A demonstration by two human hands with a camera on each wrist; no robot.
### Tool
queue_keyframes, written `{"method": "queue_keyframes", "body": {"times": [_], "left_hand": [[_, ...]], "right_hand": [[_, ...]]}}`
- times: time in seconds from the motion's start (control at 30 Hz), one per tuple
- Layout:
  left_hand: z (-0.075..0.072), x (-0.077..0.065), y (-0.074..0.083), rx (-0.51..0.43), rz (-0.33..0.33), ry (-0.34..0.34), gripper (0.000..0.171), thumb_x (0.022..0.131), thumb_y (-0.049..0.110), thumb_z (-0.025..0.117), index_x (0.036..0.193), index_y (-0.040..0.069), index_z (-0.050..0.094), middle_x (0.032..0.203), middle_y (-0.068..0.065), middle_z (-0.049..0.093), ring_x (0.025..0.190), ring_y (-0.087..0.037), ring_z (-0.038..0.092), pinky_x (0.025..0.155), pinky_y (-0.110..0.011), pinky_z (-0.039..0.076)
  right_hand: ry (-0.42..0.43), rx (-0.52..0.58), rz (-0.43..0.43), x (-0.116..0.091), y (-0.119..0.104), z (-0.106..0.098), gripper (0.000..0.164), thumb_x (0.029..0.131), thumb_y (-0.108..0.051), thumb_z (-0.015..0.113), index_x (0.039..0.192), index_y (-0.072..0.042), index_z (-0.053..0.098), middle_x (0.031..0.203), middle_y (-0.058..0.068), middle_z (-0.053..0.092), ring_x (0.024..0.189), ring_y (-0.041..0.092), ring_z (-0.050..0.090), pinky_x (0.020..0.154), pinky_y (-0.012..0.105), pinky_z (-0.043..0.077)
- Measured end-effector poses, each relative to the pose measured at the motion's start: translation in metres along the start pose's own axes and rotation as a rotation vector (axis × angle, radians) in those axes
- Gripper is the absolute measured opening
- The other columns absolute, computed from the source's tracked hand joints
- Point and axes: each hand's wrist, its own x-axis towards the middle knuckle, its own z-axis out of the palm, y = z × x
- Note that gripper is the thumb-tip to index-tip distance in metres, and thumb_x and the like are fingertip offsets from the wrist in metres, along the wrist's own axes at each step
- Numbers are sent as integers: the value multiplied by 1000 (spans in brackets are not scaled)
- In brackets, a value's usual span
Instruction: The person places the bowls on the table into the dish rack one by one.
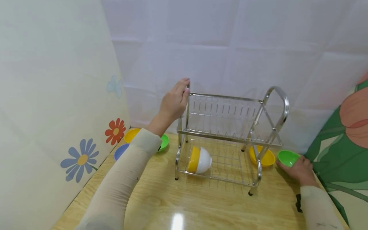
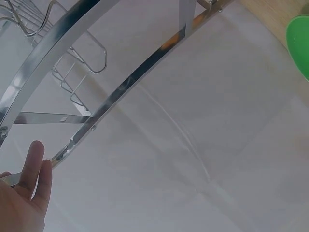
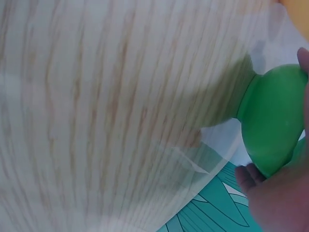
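A two-tier metal dish rack point(image 1: 221, 139) stands on the wooden table. My left hand point(image 1: 173, 100) grips the top of its left end frame; in the left wrist view, fingers point(image 2: 33, 169) extend past the bar. On the lower tier, a yellow-and-white bowl point(image 1: 199, 160) lies on its side; whether it is one piece or two nested, I cannot tell. Right of the rack, my right hand point(image 1: 302, 171) holds a green bowl point(image 1: 288, 157) by its side, thumb and fingers around it. The right wrist view shows this bowl's rounded outside point(image 3: 275, 116).
Behind the rack's right end sits a yellow bowl point(image 1: 265, 156). Left of the rack are another yellow bowl point(image 1: 131, 135), a blue bowl point(image 1: 120, 151) and a green bowl point(image 1: 164, 142), partly hidden by my left arm. Walls point(image 1: 218, 48) enclose the table's back and sides.
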Motion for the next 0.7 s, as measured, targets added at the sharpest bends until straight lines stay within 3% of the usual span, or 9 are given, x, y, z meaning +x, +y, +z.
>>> {"method": "queue_keyframes", "body": {"times": [0.4, 0.57, 0.7], "left_hand": [[5, 5, 1, -12, -1, -11, 46, 110, 26, 37, 150, 6, 46, 157, -8, 44, 134, -33, 53, 105, -46, 50], [8, 3, 2, -16, -13, -17, 46, 110, 27, 37, 151, 7, 46, 158, -7, 44, 136, -32, 52, 106, -46, 49], [8, 2, 2, -25, -12, 5, 46, 109, 26, 37, 150, 7, 47, 157, -7, 46, 133, -33, 54, 102, -48, 52]], "right_hand": [[-20, -6, -30, -9, 0, 0, 128, 90, -70, 54, 140, 31, -6, 135, 57, 8, 111, 66, 24, 90, 72, 39], [10, -10, -1, -19, 2, -1, 128, 90, -69, 56, 141, 31, -5, 133, 58, 11, 113, 66, 25, 91, 72, 39], [59, -25, -50, -27, 2, -6, 124, 90, -65, 59, 140, 31, 0, 133, 56, 12, 112, 67, 24, 89, 72, 38]]}}
